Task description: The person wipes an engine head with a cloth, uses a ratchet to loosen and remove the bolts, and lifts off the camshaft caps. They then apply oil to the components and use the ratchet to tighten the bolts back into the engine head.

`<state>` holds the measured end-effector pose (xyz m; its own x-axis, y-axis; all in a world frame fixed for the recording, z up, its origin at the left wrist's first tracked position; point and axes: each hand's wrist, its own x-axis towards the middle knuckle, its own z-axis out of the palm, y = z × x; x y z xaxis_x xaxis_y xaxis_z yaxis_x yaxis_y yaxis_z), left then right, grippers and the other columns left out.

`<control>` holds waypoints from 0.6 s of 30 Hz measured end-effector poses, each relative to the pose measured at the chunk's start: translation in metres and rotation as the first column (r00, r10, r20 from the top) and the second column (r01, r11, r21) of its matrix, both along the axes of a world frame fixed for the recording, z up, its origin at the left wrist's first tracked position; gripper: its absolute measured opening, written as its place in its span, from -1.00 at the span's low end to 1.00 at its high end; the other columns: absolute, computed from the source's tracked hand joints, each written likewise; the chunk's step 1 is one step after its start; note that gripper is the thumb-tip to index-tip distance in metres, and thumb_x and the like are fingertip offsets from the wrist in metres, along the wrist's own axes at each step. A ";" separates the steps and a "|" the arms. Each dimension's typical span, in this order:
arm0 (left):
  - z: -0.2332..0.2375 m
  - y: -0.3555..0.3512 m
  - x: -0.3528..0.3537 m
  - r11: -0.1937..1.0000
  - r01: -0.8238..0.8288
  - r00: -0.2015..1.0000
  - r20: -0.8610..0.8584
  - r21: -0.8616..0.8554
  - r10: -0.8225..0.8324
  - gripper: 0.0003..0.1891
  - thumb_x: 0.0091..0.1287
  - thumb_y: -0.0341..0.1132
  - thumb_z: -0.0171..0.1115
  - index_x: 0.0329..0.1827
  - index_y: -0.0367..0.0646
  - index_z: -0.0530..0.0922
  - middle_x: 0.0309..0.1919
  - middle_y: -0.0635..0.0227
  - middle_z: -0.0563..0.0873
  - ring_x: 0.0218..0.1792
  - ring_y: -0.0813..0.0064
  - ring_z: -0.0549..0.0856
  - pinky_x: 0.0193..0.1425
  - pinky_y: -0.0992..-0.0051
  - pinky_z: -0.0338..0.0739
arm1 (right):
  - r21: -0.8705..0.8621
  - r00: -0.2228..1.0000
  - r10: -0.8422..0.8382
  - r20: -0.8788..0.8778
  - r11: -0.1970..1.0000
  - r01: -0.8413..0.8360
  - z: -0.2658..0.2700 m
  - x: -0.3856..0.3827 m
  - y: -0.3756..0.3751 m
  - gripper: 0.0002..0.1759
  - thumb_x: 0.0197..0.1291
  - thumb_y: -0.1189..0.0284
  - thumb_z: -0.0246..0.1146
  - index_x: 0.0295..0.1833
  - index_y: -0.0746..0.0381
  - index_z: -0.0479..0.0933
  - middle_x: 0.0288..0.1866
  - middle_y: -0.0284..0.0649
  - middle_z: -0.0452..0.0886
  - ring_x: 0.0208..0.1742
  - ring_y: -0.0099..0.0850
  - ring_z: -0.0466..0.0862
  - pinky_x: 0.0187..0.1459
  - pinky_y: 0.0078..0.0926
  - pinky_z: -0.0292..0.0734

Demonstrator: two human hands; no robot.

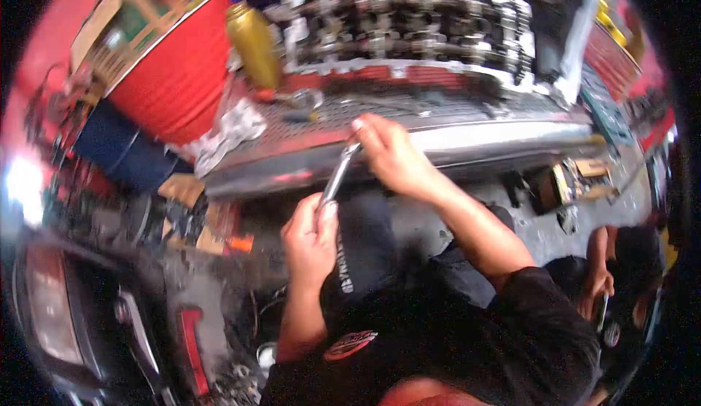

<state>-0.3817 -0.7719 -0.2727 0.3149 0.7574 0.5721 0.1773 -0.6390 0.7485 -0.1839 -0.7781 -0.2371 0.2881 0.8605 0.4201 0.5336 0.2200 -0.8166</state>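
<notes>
In the head view, the left hand point(310, 238) is just below the centre of the picture. Its fingers are clenched around the lower end of a shiny metal tool point(337, 176). The tool is a slim bar, and it rises from this fist toward 1 o'clock. The right hand point(391, 154) is just above the centre and grasps the upper end of the bar with bent fingers, thumb on top. The picture is blurred, so I cannot tell what kind of head the tool has.

Behind both hands, the steel edge of a workbench point(504, 137) runs across the picture. On the bench, at 12 o'clock, lies a large engine part point(409, 26). A golden can point(252, 41) stands at 11 o'clock, just beside it. A red drum point(175, 77) is at 10 o'clock. At 4 o'clock, well apart, another person's hand point(602, 285) is visible.
</notes>
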 end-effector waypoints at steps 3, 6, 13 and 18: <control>0.009 -0.005 0.002 0.792 0.408 0.909 0.286 -0.454 -0.304 -0.86 0.47 -0.39 0.18 -0.14 -0.30 0.60 -0.55 0.60 0.45 -0.56 0.82 0.33 -0.52 0.69 0.19 | 0.094 0.984 0.009 0.178 0.995 -0.026 0.003 0.016 -0.028 -0.65 0.53 0.29 0.00 -0.23 0.33 0.49 -0.35 0.00 0.58 -0.29 -0.02 0.62 -0.19 -0.16 0.50; 0.008 -0.007 0.008 0.782 0.447 0.895 0.231 -0.435 -0.383 -0.87 0.46 -0.42 0.16 -0.15 -0.32 0.60 -0.56 0.61 0.44 -0.57 0.83 0.32 -0.53 0.70 0.17 | 0.157 0.958 0.034 0.284 0.984 -0.081 0.003 0.033 -0.046 -0.67 0.52 0.33 -0.02 -0.26 0.33 0.46 -0.37 0.04 0.56 -0.25 0.08 0.62 -0.20 -0.09 0.49; 0.002 -0.021 0.052 0.801 0.474 0.880 0.163 -0.366 -0.446 -0.79 0.51 -0.34 0.15 -0.18 -0.35 0.58 -0.62 0.56 0.42 -0.64 0.79 0.32 -0.59 0.67 0.17 | 0.107 0.972 -0.018 0.236 0.994 -0.007 -0.004 0.057 -0.075 -0.67 0.53 0.31 -0.02 -0.25 0.32 0.42 -0.47 0.04 0.55 -0.30 0.11 0.62 -0.23 -0.05 0.49; 0.023 -0.021 0.090 0.908 0.382 0.924 0.054 -0.174 -0.379 -0.90 0.43 -0.41 0.24 -0.20 -0.29 0.61 -0.57 0.54 0.51 -0.53 0.78 0.44 -0.48 0.64 0.32 | 0.230 0.940 -0.256 0.226 0.952 0.204 0.006 0.087 -0.104 -0.54 0.43 0.24 0.15 0.31 0.26 0.37 0.18 0.12 0.44 0.22 0.09 0.50 0.23 -0.13 0.45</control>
<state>-0.2915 -0.7933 -0.2494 0.5899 0.6719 0.4479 -0.0680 -0.5114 0.8567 -0.0971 -0.8822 -0.2310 0.3313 0.6738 0.6605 0.7698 0.2118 -0.6022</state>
